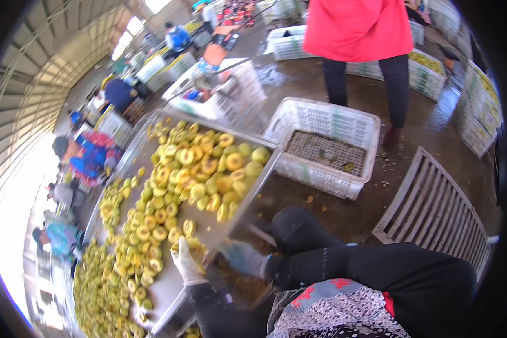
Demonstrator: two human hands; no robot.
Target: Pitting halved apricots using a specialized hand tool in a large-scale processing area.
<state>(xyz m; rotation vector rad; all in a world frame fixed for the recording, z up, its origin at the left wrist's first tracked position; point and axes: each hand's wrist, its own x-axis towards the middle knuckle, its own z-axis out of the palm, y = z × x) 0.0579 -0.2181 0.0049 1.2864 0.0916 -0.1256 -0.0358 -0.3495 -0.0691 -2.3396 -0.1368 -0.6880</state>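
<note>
My left hand (189, 263), in a white glove, is at the near edge of a metal table (169, 310), its fingers closed around a piece of yellow fruit (197, 250). Just to its right, below the table's rim, is my right hand (244, 258) in a blue-grey glove; it is blurred, and whether it holds anything cannot be told. Beyond both hands, halved yellow-green stone fruits (186, 169), some showing brown hollows, lie heaped on the table. Smaller-looking fruit pieces (105, 291) cover its left part.
A white plastic crate (329, 169) with bits of debris stands beside the table's right corner, and a slatted chair back (435, 211) is at the right. A person in a red top (359, 29) stands beyond the crate. Another person's forearm (215, 53) reaches over a white basket (241, 93).
</note>
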